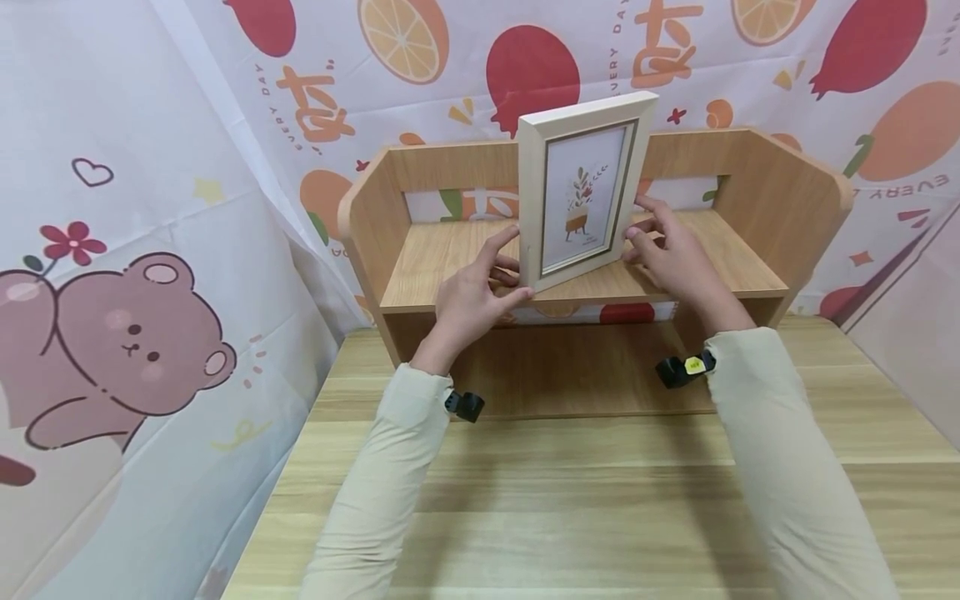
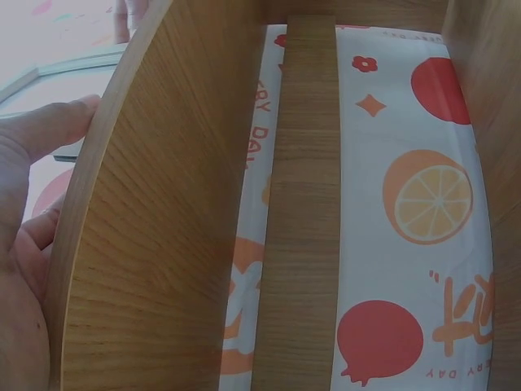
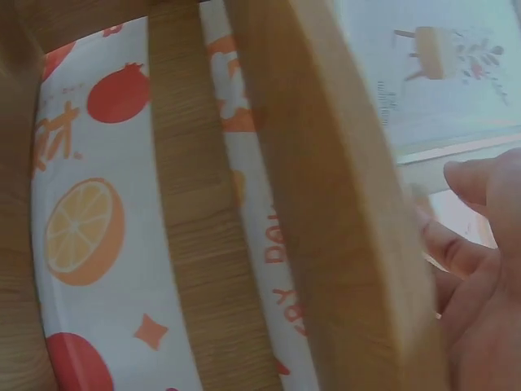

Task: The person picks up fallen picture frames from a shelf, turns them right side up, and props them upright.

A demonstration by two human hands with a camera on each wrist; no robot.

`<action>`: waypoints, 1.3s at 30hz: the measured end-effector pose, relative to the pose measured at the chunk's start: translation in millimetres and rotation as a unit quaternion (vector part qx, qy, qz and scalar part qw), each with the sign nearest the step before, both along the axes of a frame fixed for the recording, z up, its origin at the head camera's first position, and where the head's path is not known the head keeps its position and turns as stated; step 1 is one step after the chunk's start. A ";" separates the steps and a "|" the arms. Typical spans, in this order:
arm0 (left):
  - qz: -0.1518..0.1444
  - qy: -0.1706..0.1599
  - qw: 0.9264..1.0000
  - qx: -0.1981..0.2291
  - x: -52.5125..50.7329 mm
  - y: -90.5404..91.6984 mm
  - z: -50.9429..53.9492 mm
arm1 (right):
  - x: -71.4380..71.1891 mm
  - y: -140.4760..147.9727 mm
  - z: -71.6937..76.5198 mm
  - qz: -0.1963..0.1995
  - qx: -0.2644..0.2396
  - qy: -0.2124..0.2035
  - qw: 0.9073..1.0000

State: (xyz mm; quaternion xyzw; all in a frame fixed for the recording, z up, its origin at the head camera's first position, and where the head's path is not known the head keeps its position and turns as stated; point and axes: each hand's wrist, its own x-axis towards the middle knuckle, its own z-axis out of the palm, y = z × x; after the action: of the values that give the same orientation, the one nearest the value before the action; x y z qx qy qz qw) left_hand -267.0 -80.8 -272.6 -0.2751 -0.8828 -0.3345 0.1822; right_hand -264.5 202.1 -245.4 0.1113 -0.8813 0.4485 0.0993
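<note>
Left grip (image 1: 474, 298), right grip (image 1: 673, 254) hold frame (image 1: 531, 196); plant print (image 1: 579, 208) inside.

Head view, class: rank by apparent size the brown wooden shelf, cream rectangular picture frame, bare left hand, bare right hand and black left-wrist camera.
Brown wooden shelf
Cream rectangular picture frame
Left hand, right hand: look alike
Black left-wrist camera

The shelf (image 1: 377, 208) stands on the counter (image 1: 592, 508), toward its back, with the back cloth (image 1: 468, 58) behind and the side cloth (image 1: 150, 200) to the left; the frame (image 1: 581, 196) is over the front of the upper board (image 1: 423, 267), between the left hand (image 1: 471, 300) and right hand (image 1: 677, 257)
</note>
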 end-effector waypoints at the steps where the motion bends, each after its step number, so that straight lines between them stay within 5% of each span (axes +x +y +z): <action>1: 0.000 0.001 1.000 -0.001 0.0 0.0 0.1 | 0.8 0.9 2.2 0.002 -0.001 -0.004 1.000; 5: -0.002 0.002 1.000 0.000 0.3 -0.2 0.7 | 5.8 4.6 14.4 -0.004 -0.017 0.010 1.000; 11: -0.006 0.008 1.000 -0.001 1.2 -0.2 1.2 | 16.7 3.9 42.1 -0.026 -0.068 0.098 0.993; 17: -0.006 0.008 1.000 -0.004 1.4 -1.0 0.9 | 26.0 -8.7 63.7 -0.011 -0.093 0.137 0.986; 22: -0.006 0.006 1.000 0.000 0.5 -1.6 0.0 | 33.0 -24.3 75.4 0.009 -0.075 0.145 0.987; 32: -0.012 -0.023 1.000 0.008 1.0 -0.5 0.5 | 36.8 -61.0 90.6 0.008 0.042 0.166 0.985; 39: -0.012 -0.015 1.000 0.008 0.4 -0.4 0.7 | 32.9 -78.6 93.6 0.003 0.046 0.184 0.982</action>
State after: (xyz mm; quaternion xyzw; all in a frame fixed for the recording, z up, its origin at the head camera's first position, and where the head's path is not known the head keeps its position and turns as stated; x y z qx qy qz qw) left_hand -266.6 -81.2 -271.9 -0.2795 -0.8793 -0.3476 0.1669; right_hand -231.5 123.5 -151.8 0.1992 -0.8672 0.3800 0.2528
